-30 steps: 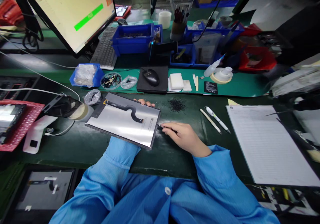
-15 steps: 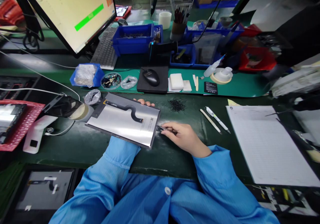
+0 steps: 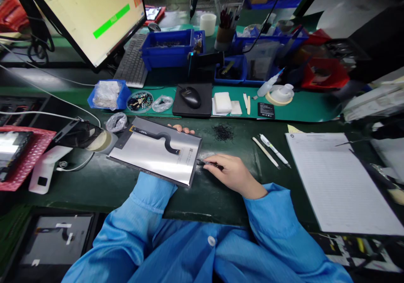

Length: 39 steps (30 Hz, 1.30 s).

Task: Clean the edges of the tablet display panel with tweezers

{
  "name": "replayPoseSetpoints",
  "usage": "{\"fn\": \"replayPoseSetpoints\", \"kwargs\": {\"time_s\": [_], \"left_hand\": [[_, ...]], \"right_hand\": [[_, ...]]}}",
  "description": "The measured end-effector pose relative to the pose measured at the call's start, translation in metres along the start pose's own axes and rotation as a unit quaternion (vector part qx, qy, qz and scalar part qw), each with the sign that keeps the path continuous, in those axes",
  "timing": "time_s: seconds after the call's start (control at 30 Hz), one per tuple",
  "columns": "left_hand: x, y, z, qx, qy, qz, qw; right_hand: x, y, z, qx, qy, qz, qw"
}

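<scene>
Display panel (image 3: 158,165), silver back facing up, is held over the dark green bench (image 3: 217,207), in front of the person's blue smock (image 3: 186,245). The left hand (image 3: 180,128) grasps it from beneath; only part of that hand shows, curled at the panel's far edge. A black flex cable (image 3: 151,134) bends across the back, with tiny white print near its left end. Toward the panel's right end are a small square code (image 3: 191,150) and faint lines of lettering, too small to read. The right hand (image 3: 232,171) pinches a slim dark tool (image 3: 205,162), its tip at the panel's right edge.

Beyond the right hand lies a heap of black shavings (image 3: 223,132). Farther right, a white pen (image 3: 275,150) lies beside a cream stick (image 3: 265,152), and a lined notepad (image 3: 341,182) bears a small round logo in its top left corner. Along the green mat (image 3: 312,106) behind, a flat black card (image 3: 265,110) carries white print and a row of symbols, and a black mouse (image 3: 190,97) rests on its mouse pad (image 3: 205,100). On the monitor (image 3: 94,5), a bright green bar (image 3: 112,20) seems to read PASS.
</scene>
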<state>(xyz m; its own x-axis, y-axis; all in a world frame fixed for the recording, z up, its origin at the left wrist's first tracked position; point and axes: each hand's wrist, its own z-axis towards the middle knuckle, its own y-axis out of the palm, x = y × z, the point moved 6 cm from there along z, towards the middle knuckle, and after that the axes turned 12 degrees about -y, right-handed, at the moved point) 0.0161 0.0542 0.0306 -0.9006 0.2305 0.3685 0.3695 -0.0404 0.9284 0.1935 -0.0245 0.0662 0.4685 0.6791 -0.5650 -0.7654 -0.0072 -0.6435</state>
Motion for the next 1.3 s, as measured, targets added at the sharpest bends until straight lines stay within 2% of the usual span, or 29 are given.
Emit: {"fn": "replayPoseSetpoints", "kwargs": {"time_s": [0.13, 0.3, 0.43, 0.53, 0.73, 0.9, 1.03, 1.3], "left_hand": [[-0.0004, -0.0039, 0.0009, 0.024, 0.009, 0.006, 1.0], [0.0002, -0.0006, 0.0006, -0.012, 0.01, -0.003, 1.0], [0.0011, 0.0005, 0.0002, -0.022, 0.004, -0.002, 1.0], [0.0012, 0.0007, -0.001, -0.008, 0.002, 0.005, 1.0], [0.0013, 0.0041, -0.0019, 0.005, 0.007, 0.009, 1.0], [0.0016, 0.0001, 0.0, 0.006, 0.012, 0.012, 1.0], [0.0008, -0.0003, -0.0001, -0.005, 0.009, 0.008, 1.0], [0.0004, 0.0019, -0.0024, 0.015, -0.007, 0.016, 1.0]], "right_hand": [[-0.0039, -0.0007, 0.0028, -0.018, -0.029, -0.001, 0.999], [0.0011, -0.0004, -0.0014, 0.002, 0.025, 0.021, 0.999], [-0.0045, -0.0006, 0.002, -0.005, -0.022, 0.0, 1.0], [-0.0076, -0.0016, 0.0044, -0.01, -0.043, -0.004, 0.999], [-0.0016, -0.0008, 0.0011, 0.001, 0.003, 0.007, 1.0], [-0.0052, -0.0007, 0.003, -0.022, -0.021, -0.005, 1.0], [-0.0047, -0.0011, 0.0021, -0.006, -0.011, 0.0, 1.0], [-0.0057, 0.0022, 0.0024, -0.03, -0.036, -0.005, 0.999]]}}
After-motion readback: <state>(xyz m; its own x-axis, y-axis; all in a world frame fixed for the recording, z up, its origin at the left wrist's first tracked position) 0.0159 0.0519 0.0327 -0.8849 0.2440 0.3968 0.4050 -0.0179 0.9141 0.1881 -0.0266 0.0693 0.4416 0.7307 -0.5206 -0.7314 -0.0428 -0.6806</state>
